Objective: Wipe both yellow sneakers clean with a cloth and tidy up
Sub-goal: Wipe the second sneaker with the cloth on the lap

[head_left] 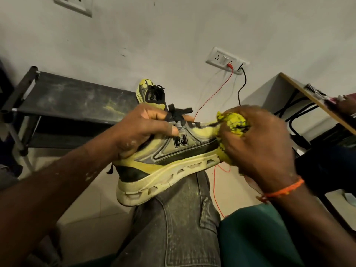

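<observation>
two sneakers: one in work, one waiting.
sneaker in hand (167,160): on the person's knee (179,218), sole down, heel toward the person and to their left, toe away and to their right.
long axis: low left to upper right in the head view; the cloth's stroke, i judge, should follow it back from the toe.
left hand (142,130): curled over the collar and laces (178,114), thumb on the side panel, pinning the heel end.
right hand (258,149): bunched around the yellow cloth (234,122), cloth pressed on the toe; blurred, so finger detail is hard to read.
nearer hand: right sits on the toe, left on the heel end; the midfoot panel lies bare between them.
second sneaker (151,93): beyond the left hand, by the wall, next to the dark rack (73,97); whether it rests on the floor or the rack i cannot tell.
progress: midsole looks dusty still; the second sneaker's state i cannot judge.
risk: red wire (215,89) hangs from the wall socket (225,60) just behind the toe; a long stroke could snag it.
</observation>
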